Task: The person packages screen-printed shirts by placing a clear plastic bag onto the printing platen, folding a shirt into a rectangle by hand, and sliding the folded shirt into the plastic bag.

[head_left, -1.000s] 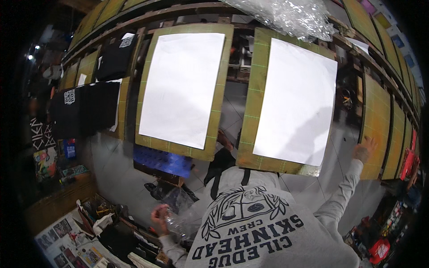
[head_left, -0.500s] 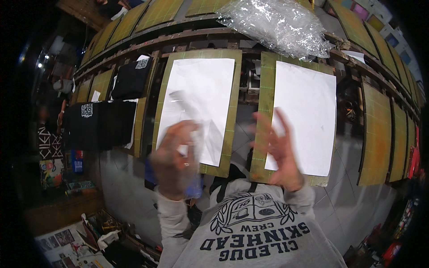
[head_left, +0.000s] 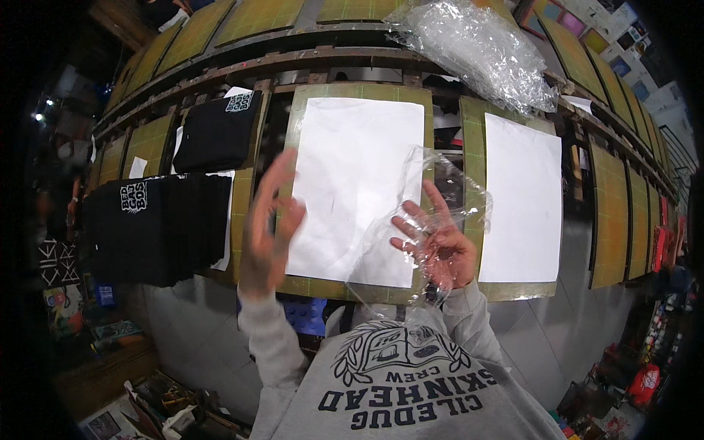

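Observation:
My left hand (head_left: 275, 220), blurred, is raised at the left side of the middle board (head_left: 301, 92), fingers apart and nothing visible in them. My right hand (head_left: 440, 242) holds a crumpled clear plastic bag (head_left: 466, 194) at the thumb, its other fingers spread. The bag spans the gap between two boards. A white sheet (head_left: 345, 176) lies on the middle board; a second white sheet (head_left: 521, 198) lies on the right board (head_left: 473, 125). Both boards are olive, with a grid.
Stacks of black shirts (head_left: 161, 231) with white prints lie on the left boards. Crumpled clear plastic (head_left: 477, 51) rests on the rack's rail above. More boards (head_left: 609, 220) line the right side and back. Cluttered shelves (head_left: 183, 414) stand lower left. Part of another person (head_left: 165, 11) shows at top left.
Both hands came up over the boards from low left and far right. The plastic bag went from my left hand to my right. My view shifted, so the boards sit lower in frame.

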